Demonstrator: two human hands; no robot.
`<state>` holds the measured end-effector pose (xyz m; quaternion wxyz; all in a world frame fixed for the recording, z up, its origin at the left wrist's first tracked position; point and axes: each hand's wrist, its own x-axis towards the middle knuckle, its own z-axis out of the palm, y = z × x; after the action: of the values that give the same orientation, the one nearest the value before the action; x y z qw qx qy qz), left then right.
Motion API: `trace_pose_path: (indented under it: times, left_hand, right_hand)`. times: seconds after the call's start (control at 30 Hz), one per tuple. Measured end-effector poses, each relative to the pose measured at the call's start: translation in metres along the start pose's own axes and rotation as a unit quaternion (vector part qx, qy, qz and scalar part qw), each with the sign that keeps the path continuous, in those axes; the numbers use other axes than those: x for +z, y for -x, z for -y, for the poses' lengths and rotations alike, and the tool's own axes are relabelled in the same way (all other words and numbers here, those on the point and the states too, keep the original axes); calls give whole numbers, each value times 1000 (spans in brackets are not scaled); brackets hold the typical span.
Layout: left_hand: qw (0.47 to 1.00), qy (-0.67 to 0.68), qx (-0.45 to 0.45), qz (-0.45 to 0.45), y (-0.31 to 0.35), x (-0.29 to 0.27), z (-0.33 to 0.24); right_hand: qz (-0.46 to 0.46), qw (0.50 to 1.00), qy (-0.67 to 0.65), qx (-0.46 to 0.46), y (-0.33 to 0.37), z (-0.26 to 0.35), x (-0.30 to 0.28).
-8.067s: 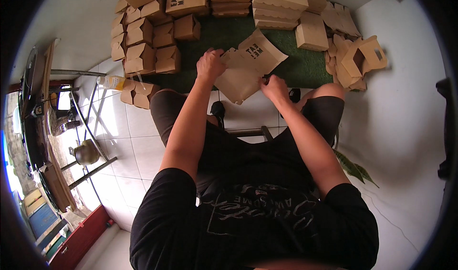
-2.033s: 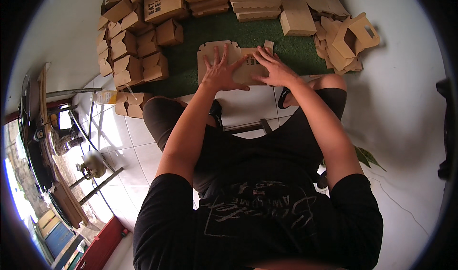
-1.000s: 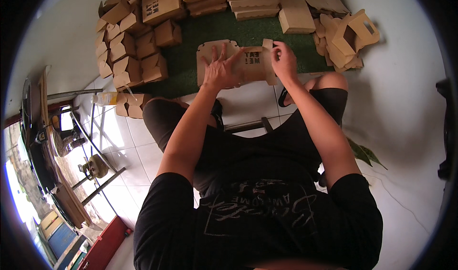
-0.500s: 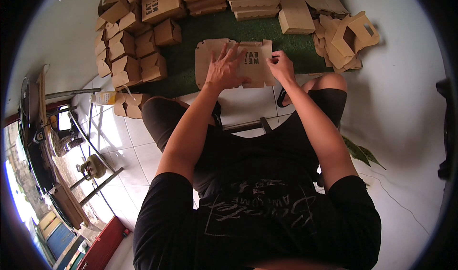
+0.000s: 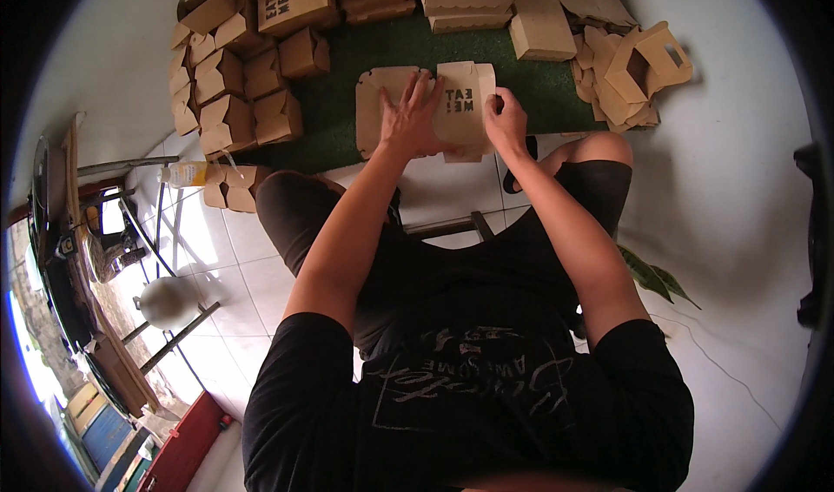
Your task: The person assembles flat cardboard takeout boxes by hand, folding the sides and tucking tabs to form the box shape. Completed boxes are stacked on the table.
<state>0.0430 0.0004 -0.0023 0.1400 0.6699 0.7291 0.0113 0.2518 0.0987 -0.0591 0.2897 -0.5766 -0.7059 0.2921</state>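
the unfolded cardboard box [image 5: 460, 127] lies over the near edge of the green bench [image 5: 331, 110]; the left hand [image 5: 410, 127] rests fingers apart across its middle, the right hand [image 5: 506, 124] pinches its right edge.

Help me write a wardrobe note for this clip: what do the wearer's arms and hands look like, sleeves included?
Plain black short sleeves, part of a black T-shirt with pale print on the chest. The forearms are bare, with no watch or bracelet showing. The left hand and right hand are ungloved.
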Motion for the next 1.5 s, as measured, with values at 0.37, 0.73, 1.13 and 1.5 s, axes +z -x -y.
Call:
trace_pose_path:
  times: [0.37, 0.73, 1.13, 1.5]
  left_hand:
    - [995, 92, 9, -30, -2, 18, 13]
    - [998, 59, 34, -11, 3, -8, 28]
    - [999, 29, 2, 13, -8, 3, 30]
    - [979, 121, 26, -162, -10, 47, 83]
  right_hand:
    - [-4, 998, -56, -25, -4, 35, -14]
    - [109, 973, -178, 97, -19, 64, -29]
    - [294, 906, -292, 85, -1, 99, -11]
    - [255, 940, -15, -225, 30, 82, 40]
